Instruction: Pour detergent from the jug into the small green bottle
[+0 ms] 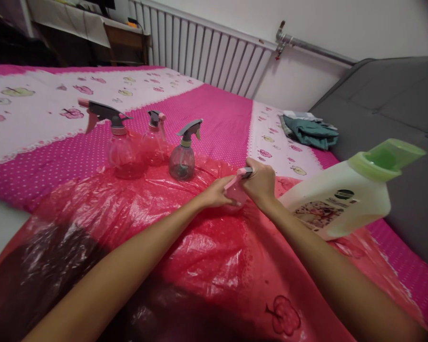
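Both my hands are on a small pink spray bottle (236, 192) standing at the middle of a red plastic sheet (207, 266). My left hand (217, 192) wraps round its clear body. My right hand (261, 183) is closed on the grey and pink spray head at the top. To the left stand three more spray bottles: a large one with a black and pink head (118, 147), a pink one behind it (154, 140), and a grey one with a green collar (182, 159). A big white jug with a green cap (338, 197) leans at right, partly behind my right forearm.
The sheet lies over a bed with a pink and white patterned cover (214, 114). Folded clothes (308, 130) lie near the grey padded headboard (388, 104). A white radiator (203, 47) and a desk (124, 42) stand beyond the bed.
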The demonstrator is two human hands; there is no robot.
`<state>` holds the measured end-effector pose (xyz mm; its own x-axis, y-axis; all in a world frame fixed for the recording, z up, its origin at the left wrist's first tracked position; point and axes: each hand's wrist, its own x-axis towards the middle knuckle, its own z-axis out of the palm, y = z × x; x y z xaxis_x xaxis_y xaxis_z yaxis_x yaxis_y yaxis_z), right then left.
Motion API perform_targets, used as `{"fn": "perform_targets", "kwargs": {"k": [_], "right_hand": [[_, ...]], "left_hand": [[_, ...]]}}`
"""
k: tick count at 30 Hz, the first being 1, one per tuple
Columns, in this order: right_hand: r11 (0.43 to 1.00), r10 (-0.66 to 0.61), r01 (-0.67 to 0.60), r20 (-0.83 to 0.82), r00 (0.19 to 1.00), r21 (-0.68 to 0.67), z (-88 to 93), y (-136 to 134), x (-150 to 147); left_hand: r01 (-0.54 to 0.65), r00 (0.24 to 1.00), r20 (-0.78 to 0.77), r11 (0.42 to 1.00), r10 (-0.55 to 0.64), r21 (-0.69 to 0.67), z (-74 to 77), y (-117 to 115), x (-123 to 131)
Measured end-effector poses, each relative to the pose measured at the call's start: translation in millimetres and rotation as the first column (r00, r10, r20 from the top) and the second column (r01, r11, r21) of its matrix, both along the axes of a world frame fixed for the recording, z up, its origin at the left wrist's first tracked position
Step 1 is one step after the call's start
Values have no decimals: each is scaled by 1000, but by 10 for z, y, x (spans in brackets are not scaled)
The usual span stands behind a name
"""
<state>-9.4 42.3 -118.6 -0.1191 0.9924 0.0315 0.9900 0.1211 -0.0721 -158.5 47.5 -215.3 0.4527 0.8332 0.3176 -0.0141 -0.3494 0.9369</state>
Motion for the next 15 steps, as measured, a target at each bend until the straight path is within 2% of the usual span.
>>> {"fn": "perform_targets", "kwargs": {"k": [4,9,12,15], "right_hand": [[985,158,-153,63,985,-82,147,79,119],[891,390,-341,121,913,-300,403,239,332],[880,391,-330,124,912,-343,390,270,322],[925,274,-227,122,954,-304,249,252,261]], "left_hand": [[42,999,-27,999,-42,-9,4,74,-43],[134,988,-82,991,-134,-4,44,147,-78],[157,984,-89,988,-156,5,29,138,-72],[130,990,-59,992,-130,2,-4,129,-50]]}}
